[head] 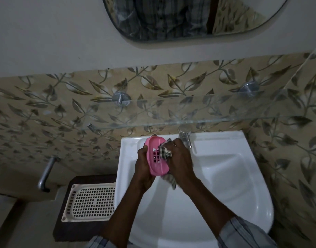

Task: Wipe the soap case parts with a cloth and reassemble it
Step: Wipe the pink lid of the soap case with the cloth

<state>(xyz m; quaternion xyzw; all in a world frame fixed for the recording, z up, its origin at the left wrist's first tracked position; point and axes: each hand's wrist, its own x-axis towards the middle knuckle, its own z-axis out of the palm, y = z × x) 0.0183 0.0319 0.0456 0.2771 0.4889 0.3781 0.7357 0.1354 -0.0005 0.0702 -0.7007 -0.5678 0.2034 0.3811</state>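
The left hand (pixel 144 167) holds a pink tray (pixel 158 155), the slotted part of the soap case, above the far left corner of the sink (pixel 225 176). Its fingers are curled around the left edge and the back of the tray, and the thumb lies near the rim, so the hollow side faces to the right. This way the inside is open to the other hand.

The right hand (pixel 180 161) is closed on a checked cloth (pixel 165 153). The fingers bunch the cloth into a pad and press it into the tray, next to the drain slots. A loose end of the cloth hangs down below the hands. I think the pad form lets the fingers reach the corners and the slots.

The work is done over the sink, probably so that drops and dirt fall into the bowl. The tap (pixel 185 138) stands just beyond the right hand, and no water is seen to run from it.

To the left of the sink, a cream basket (pixel 89 201) lies on a dark stand. I cannot see the other part of the soap case, so the reassembly seems not yet begun. It looks like the wiping step is in hand.
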